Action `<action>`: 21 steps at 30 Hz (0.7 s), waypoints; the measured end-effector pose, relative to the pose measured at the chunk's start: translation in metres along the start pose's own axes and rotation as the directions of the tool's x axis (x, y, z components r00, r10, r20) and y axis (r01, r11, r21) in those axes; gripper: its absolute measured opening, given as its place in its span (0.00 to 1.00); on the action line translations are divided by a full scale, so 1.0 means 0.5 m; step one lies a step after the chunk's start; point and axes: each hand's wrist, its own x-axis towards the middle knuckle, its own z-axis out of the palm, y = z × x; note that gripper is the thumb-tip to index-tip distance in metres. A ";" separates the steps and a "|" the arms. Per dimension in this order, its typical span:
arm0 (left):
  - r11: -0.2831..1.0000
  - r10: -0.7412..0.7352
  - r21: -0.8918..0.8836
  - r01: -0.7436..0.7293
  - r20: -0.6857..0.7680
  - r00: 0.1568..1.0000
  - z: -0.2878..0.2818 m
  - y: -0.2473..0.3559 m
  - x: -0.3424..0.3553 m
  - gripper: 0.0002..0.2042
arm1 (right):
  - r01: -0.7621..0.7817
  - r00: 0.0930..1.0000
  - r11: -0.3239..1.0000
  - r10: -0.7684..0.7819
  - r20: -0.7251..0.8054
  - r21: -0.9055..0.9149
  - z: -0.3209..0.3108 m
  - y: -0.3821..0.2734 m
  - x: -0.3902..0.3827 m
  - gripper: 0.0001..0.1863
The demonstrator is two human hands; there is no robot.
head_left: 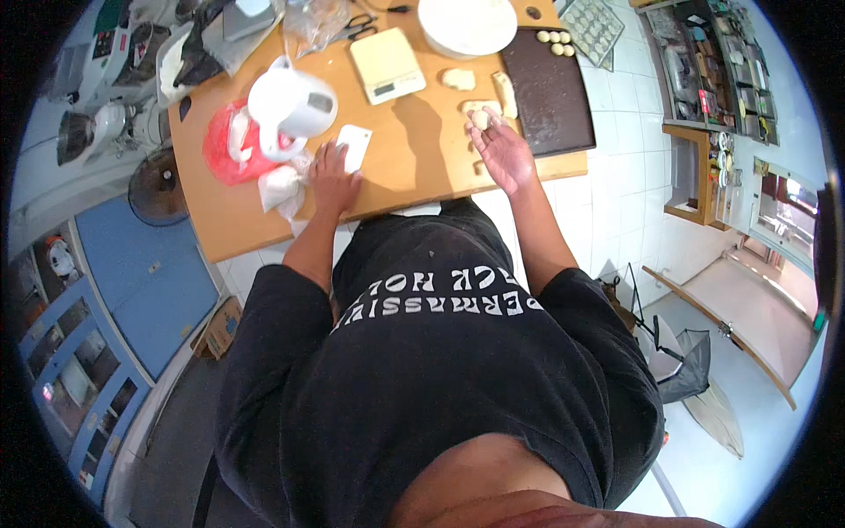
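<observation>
My right hand [505,158] is turned palm up at the right side of the table, with a small pale dough ball [480,120] held at its fingertips. Just beyond it lie a dough strip [504,95] and a separate dough lump [458,79]. Another piece of dough is partly hidden behind the fingers. My left hand [333,180] rests palm down near the table's front edge, fingers apart. Its fingertips are beside a flat white card-like scraper [355,146]; whether they touch it I cannot tell.
A dark tray [553,110] carries several dough balls [556,42] at its far end. A kitchen scale [387,66], a large white bowl [466,25] and scissors [359,26] are farther back. Left stand a white jug [295,101], a red plastic bag [224,154] and a white bag [280,187].
</observation>
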 end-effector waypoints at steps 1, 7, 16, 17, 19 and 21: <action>1.000 0.016 0.013 -0.016 -0.017 1.000 -0.013 0.020 0.014 0.35 | -0.021 0.999 1.000 0.021 0.032 0.009 0.003 -0.041 0.002 0.23; 0.932 -0.347 0.047 0.361 -0.179 0.920 0.010 0.145 0.007 0.44 | -0.003 0.999 1.000 0.005 0.049 -0.028 -0.069 -0.214 0.032 0.20; 0.916 -0.399 -0.032 0.401 -0.191 0.897 0.052 0.373 0.029 0.45 | -0.083 0.982 0.992 0.066 -0.176 -0.094 -0.289 -0.325 0.186 0.17; 0.917 -0.397 -0.046 0.396 -0.193 0.897 0.056 0.395 0.042 0.45 | -0.086 0.982 0.992 0.070 -0.176 -0.090 -0.304 -0.337 0.205 0.17; 0.924 -0.382 -0.064 0.377 -0.195 0.903 0.062 0.430 0.067 0.44 | -0.021 0.980 0.990 -0.007 -0.197 -0.137 -0.337 -0.357 0.246 0.18; 0.931 -0.364 -0.083 0.354 -0.194 0.911 0.060 0.465 0.095 0.44 | -0.001 0.975 0.991 -0.028 -0.221 -0.131 -0.370 -0.382 0.302 0.18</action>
